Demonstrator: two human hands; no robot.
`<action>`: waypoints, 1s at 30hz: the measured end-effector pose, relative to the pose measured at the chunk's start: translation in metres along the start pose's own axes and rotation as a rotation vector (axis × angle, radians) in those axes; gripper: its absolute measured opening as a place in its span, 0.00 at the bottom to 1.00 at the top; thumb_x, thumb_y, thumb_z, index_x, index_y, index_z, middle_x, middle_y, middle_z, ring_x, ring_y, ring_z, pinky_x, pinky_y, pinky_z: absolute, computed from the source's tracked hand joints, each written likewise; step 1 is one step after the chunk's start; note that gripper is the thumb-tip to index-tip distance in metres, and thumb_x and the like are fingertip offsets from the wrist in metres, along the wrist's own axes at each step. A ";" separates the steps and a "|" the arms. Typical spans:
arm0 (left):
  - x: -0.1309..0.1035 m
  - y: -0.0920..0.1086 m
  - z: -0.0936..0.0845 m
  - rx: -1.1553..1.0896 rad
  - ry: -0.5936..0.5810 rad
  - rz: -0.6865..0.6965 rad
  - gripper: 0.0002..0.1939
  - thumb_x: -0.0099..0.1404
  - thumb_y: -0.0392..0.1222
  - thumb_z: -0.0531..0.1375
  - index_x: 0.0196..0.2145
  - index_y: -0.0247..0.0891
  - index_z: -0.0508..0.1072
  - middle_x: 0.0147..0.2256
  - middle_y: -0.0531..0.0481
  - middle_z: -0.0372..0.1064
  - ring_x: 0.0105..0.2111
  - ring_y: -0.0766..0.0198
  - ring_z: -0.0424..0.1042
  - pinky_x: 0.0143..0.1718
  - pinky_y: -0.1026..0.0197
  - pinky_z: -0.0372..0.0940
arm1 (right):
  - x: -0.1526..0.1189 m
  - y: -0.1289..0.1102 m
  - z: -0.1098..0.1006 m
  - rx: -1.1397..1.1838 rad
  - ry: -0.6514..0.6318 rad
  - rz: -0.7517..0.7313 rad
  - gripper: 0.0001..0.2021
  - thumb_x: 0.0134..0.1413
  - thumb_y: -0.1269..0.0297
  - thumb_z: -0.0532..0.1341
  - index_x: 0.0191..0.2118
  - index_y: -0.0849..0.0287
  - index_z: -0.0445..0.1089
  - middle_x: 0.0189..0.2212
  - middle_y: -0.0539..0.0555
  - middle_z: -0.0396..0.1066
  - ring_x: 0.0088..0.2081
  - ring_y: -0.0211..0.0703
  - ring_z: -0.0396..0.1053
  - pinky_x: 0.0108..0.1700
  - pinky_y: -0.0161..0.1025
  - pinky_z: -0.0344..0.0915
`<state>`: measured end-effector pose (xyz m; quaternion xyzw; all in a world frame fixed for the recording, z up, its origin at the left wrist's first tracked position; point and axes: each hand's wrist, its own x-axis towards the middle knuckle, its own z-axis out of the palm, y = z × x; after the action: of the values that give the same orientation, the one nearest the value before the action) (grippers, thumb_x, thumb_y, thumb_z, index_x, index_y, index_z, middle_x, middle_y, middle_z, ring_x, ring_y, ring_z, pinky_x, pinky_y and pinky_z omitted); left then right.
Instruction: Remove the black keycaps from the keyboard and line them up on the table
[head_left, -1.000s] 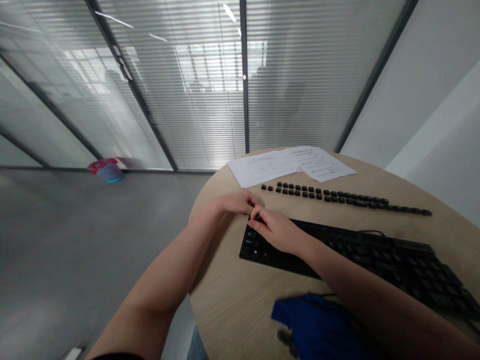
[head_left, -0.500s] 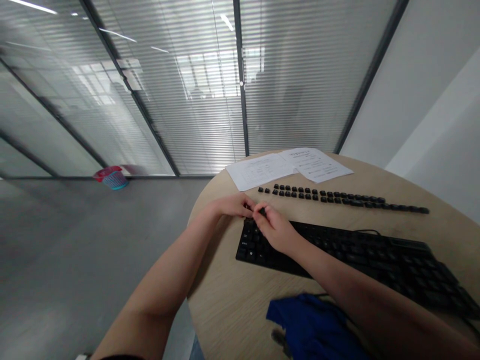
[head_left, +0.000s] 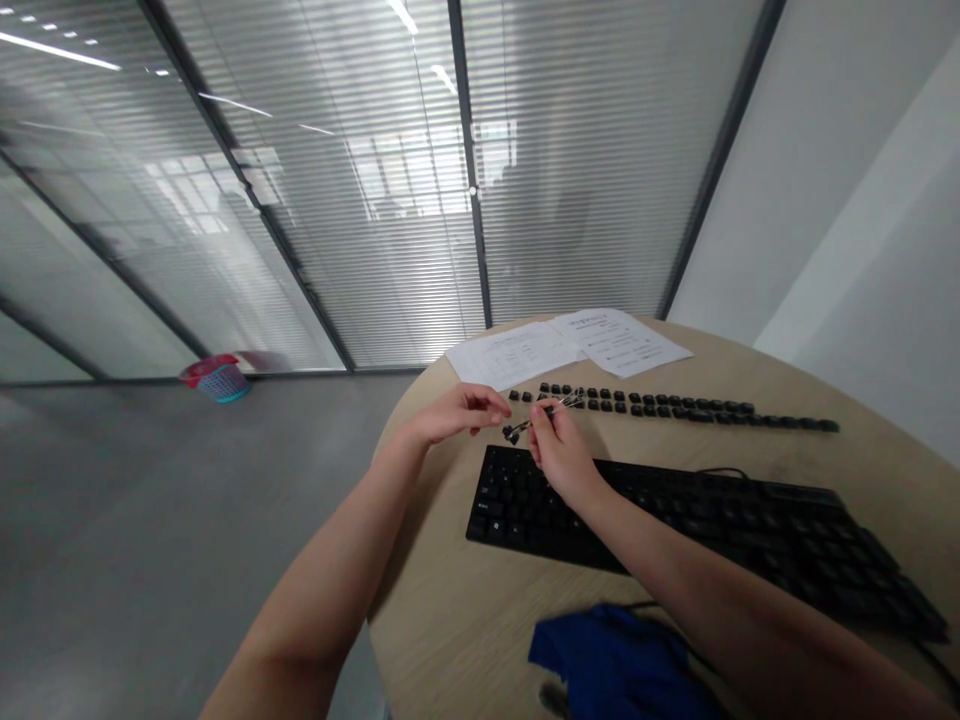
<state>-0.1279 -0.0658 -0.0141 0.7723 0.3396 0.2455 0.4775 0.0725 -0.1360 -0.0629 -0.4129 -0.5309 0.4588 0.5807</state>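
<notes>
I hold the left hand (head_left: 461,410) above the desk (head_left: 431,620), grip loosely spread. A black key (head_left: 511,434) sits at the wire puller's (head_left: 523,427) tip; the right hand's (head_left: 562,455) grip pinches that puller between rowed keys (head_left: 656,405) and keyboard (head_left: 705,500).

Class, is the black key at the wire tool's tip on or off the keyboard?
Off: the black key shows beyond the keyboard, at the tip of the wire tool in the right hand.

Wire tool (head_left: 560,404) in right fingers (head_left: 541,424)
</notes>
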 end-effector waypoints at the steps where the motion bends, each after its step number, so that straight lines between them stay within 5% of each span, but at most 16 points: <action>1: 0.000 0.001 0.001 0.001 -0.021 0.000 0.16 0.59 0.47 0.68 0.42 0.36 0.80 0.35 0.48 0.76 0.28 0.69 0.66 0.25 0.67 0.62 | 0.000 0.000 0.000 0.000 0.001 0.009 0.19 0.64 0.41 0.58 0.39 0.52 0.63 0.21 0.44 0.62 0.20 0.37 0.58 0.20 0.33 0.54; 13: -0.005 0.006 0.010 0.089 -0.070 -0.059 0.12 0.58 0.43 0.70 0.39 0.36 0.83 0.28 0.52 0.74 0.27 0.67 0.69 0.25 0.67 0.62 | -0.007 0.005 -0.003 -0.229 0.015 -0.087 0.16 0.67 0.45 0.56 0.40 0.53 0.65 0.22 0.46 0.62 0.22 0.41 0.60 0.26 0.38 0.57; 23: 0.003 -0.011 0.003 0.061 -0.003 0.033 0.10 0.59 0.43 0.70 0.37 0.36 0.83 0.35 0.47 0.81 0.35 0.63 0.75 0.42 0.60 0.68 | -0.004 -0.004 -0.002 -0.327 0.114 -0.079 0.15 0.66 0.47 0.54 0.39 0.53 0.66 0.22 0.47 0.66 0.24 0.46 0.65 0.29 0.42 0.59; 30: 0.003 -0.022 -0.009 0.153 0.233 -0.012 0.14 0.63 0.46 0.66 0.42 0.35 0.81 0.34 0.48 0.79 0.28 0.66 0.69 0.29 0.64 0.62 | 0.004 0.009 -0.004 -0.089 0.162 -0.036 0.20 0.64 0.39 0.58 0.39 0.52 0.63 0.21 0.46 0.62 0.22 0.44 0.61 0.24 0.39 0.56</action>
<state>-0.1384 -0.0516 -0.0297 0.7708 0.4150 0.3041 0.3757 0.0757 -0.1301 -0.0711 -0.4643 -0.5096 0.3893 0.6109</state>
